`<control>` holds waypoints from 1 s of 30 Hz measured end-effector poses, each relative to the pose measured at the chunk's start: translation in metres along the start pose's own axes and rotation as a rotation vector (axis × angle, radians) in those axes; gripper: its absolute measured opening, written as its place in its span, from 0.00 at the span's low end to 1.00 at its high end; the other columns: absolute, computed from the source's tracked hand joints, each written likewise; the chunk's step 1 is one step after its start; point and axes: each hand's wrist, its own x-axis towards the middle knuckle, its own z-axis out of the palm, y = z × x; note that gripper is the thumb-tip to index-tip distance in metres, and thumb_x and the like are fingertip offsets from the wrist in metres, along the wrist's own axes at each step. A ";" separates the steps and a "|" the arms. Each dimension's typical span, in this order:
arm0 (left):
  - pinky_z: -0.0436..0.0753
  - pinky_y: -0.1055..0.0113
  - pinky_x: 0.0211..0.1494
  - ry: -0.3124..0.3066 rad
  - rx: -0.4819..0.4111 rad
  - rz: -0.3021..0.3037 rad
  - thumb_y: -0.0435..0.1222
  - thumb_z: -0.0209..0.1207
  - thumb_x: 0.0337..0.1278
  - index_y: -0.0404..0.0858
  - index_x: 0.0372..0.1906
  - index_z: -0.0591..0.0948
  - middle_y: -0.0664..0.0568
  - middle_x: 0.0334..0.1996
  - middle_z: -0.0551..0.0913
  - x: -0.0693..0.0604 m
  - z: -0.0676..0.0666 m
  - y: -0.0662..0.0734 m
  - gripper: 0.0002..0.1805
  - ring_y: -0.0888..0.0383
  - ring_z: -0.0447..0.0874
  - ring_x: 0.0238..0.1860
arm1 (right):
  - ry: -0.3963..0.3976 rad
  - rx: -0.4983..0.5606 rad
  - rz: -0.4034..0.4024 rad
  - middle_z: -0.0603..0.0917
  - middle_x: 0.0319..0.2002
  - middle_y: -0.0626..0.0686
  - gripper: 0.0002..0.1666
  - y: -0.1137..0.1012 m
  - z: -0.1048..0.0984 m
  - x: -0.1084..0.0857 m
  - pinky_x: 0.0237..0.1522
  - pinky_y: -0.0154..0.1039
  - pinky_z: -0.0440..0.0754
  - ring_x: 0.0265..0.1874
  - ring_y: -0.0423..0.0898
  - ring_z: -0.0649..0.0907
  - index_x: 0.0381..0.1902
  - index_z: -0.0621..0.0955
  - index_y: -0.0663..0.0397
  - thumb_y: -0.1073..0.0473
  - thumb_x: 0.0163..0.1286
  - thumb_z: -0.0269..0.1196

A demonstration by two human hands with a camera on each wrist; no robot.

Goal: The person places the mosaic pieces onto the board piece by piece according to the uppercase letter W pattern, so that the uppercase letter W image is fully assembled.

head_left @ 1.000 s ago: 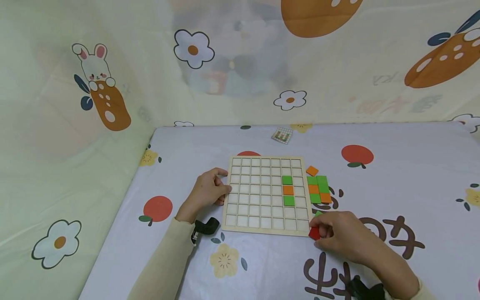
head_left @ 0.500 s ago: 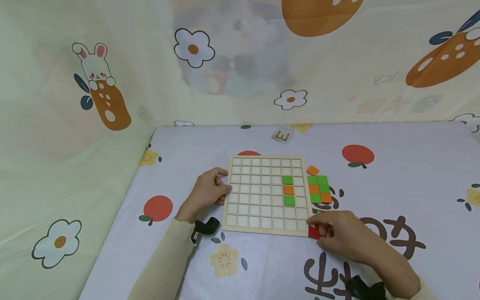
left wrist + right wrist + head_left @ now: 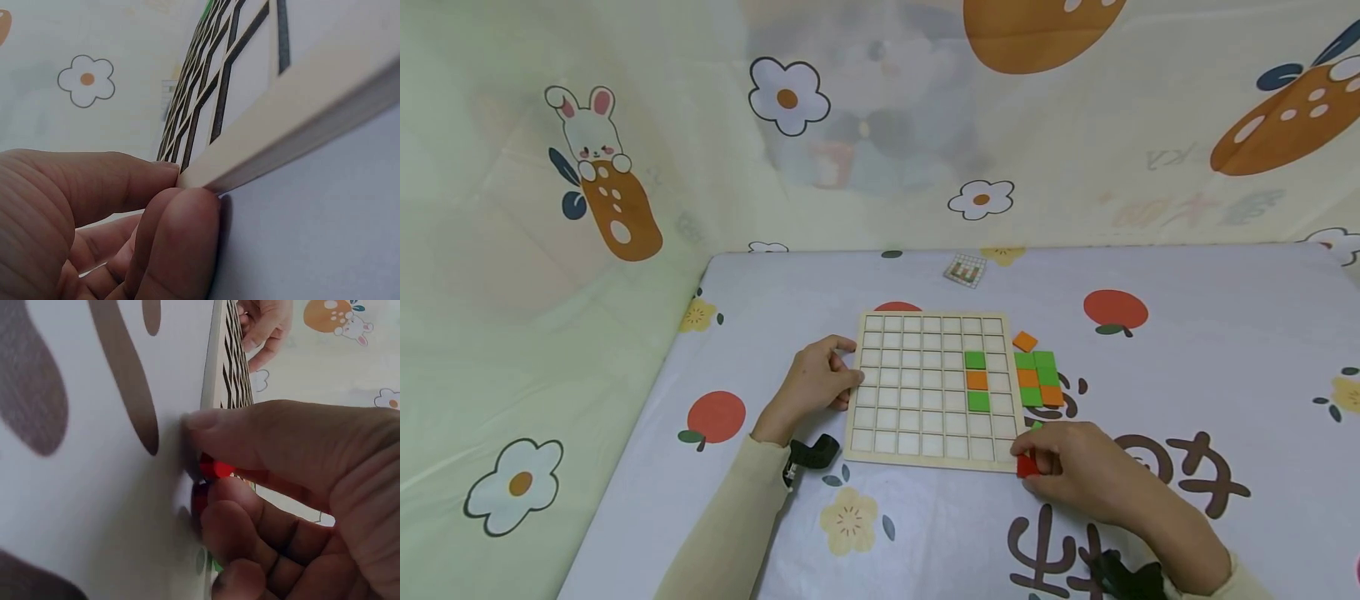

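My left hand (image 3: 811,375) holds the left rim of a wooden grid board (image 3: 910,464) between thumb and fingers. Close up, the left wrist view shows fingertips at the board's edge (image 3: 300,112). Green, orange and green tiles fill three stacked cells towards the right; the orange tile (image 3: 977,380) is the middle one. By the lower right corner, my right hand (image 3: 1086,467) has curled fingers on a red tile (image 3: 1027,465), which they partly cover. More red (image 3: 215,467) shows between thumb and fingers in the right wrist view. A green piece (image 3: 1037,426) peeks out behind the hand.
Against the board's right side lies a block of green and orange tiles (image 3: 1037,377), with a loose orange tile (image 3: 1025,341) above it. A small pattern card (image 3: 966,271) lies farther back. A printed cloth (image 3: 625,350) walls the left and back.
My right fingers have shifted slightly, and the red tile has turned a little beside the board's corner. The left hand, the board and the other tiles stay put.
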 end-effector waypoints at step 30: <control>0.85 0.62 0.23 -0.001 0.000 0.008 0.31 0.66 0.57 0.37 0.59 0.76 0.46 0.26 0.79 0.001 0.000 -0.001 0.24 0.55 0.81 0.17 | 0.369 0.005 0.153 0.73 0.15 0.44 0.12 -0.028 0.022 0.031 0.16 0.33 0.65 0.18 0.42 0.71 0.34 0.87 0.59 0.57 0.55 0.73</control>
